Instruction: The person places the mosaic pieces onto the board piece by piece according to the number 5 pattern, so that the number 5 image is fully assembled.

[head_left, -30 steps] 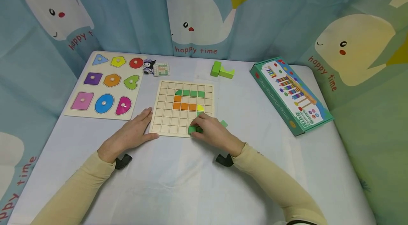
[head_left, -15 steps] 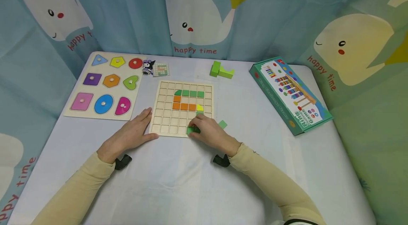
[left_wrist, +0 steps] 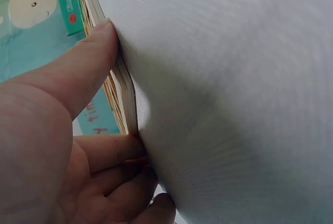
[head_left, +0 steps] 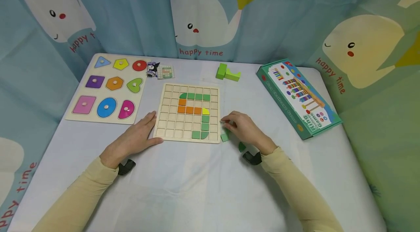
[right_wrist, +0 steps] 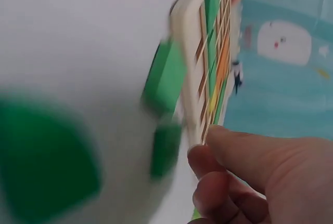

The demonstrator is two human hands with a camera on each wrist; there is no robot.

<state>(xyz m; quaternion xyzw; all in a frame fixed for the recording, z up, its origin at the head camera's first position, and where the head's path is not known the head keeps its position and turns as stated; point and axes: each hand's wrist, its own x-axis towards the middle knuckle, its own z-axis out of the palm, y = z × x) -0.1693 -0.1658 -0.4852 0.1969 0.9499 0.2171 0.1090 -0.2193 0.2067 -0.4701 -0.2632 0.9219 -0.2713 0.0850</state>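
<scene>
Left hand (head_left: 134,139) flat, fingers relaxed, pressing grid board (head_left: 170,124) at its near-left corner. Right hand (head_left: 244,130) loosely curled, grasping nothing, fingertips beside board's right edge; green tile (head_left: 225,136) just below fingertips.

Right wrist view: green pieces (right_wrist: 164,76) beside grid board (right_wrist: 208,57) motion-blurred, shapes unreadable; small card (head_left: 165,71), upper centre-left of head view, too small to read.

The left hand (head_left: 132,139) lies flat, fingers (head_left: 149,119) straight, near the worktop's front-left. The right hand (head_left: 244,130) sits right of centre, fingers (head_left: 229,119) loosely curled; both forearms stretch forward from the front edge.
</scene>
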